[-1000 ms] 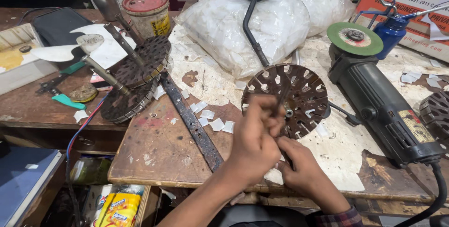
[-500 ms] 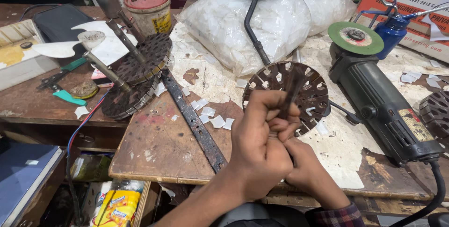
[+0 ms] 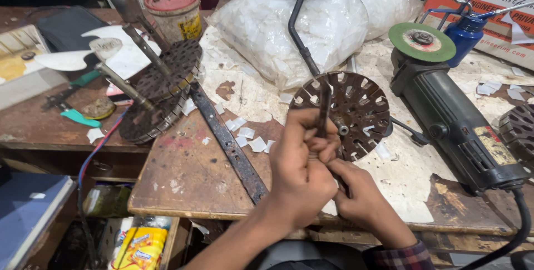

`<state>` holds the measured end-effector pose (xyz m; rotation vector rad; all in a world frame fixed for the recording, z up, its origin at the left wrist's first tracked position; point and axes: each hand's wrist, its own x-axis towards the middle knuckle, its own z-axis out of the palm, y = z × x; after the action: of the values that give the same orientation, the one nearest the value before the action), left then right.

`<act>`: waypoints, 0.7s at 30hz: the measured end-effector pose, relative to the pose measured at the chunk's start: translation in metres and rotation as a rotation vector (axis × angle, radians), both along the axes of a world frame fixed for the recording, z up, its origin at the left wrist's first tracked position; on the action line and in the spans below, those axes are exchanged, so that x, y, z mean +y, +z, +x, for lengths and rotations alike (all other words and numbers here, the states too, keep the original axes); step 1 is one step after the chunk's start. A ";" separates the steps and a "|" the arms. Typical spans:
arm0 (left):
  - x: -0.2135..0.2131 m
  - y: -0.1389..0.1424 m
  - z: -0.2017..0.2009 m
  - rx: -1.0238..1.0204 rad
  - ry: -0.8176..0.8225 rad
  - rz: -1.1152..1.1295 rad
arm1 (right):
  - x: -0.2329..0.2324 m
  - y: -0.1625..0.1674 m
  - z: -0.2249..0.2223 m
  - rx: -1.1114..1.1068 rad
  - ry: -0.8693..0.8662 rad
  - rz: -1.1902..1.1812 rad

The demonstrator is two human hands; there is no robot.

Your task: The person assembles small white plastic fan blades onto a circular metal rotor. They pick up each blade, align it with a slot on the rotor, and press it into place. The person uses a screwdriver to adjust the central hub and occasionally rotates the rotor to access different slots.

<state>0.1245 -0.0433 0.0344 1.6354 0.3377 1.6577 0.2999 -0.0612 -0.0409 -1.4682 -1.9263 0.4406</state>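
Head view: I see the wooden table (image 3: 183,178) first, scarred and littered with white paper scraps (image 3: 247,136). A big clear plastic bag (image 3: 311,22) of white bits sits at the back centre. To the right lies a dark green angle grinder (image 3: 456,122), its green disc (image 3: 421,42) facing up, with a blue oil can (image 3: 470,30) just behind it. On the left, two slotted rotor discs on shafts (image 3: 161,89) lean together, with a red-lidded tin (image 3: 172,11) behind them. A long flat metal bar (image 3: 228,142) runs diagonally across the table between those discs and my hands.

Centre: a round slotted rotor disc (image 3: 361,108) stands tilted up on the table, shaft stub pointing at me, just beyond my hands (a black cable runs up behind it).

My left hand (image 3: 303,164) is fisted shut around a thin dark metal tool (image 3: 324,108), which sticks up out of the grip and lies across the left part of the disc face. My right hand (image 3: 361,197) sits just below and right of the left, fingers curled in against the lower end of that tool; whether it truly clamps the tool I cannot tell, as the left hand covers the contact.
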 end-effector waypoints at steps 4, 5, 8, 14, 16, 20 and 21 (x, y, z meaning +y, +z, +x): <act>-0.005 -0.006 -0.010 -0.043 -0.085 -0.074 | -0.002 0.008 -0.003 0.003 -0.035 -0.136; -0.006 -0.004 -0.011 0.039 -0.078 -0.089 | -0.002 0.010 -0.005 0.001 0.006 -0.090; -0.008 0.012 -0.014 -0.113 -0.086 -0.100 | -0.003 0.017 -0.010 0.019 0.016 -0.051; -0.010 0.043 -0.043 -0.038 0.211 -0.084 | -0.015 0.032 -0.016 0.074 0.017 -0.163; 0.005 0.045 -0.051 0.184 0.353 -0.089 | -0.017 0.034 -0.019 0.092 0.032 -0.142; 0.039 0.037 -0.062 0.481 0.497 -0.162 | -0.021 0.032 -0.023 0.121 0.019 -0.074; 0.045 0.033 -0.065 0.511 0.486 -0.220 | -0.021 0.030 -0.024 0.126 0.010 -0.048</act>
<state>0.0599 0.0017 0.0677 1.8834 1.2095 1.4324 0.2763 -0.0818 -0.0104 -1.4267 -1.8362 0.5731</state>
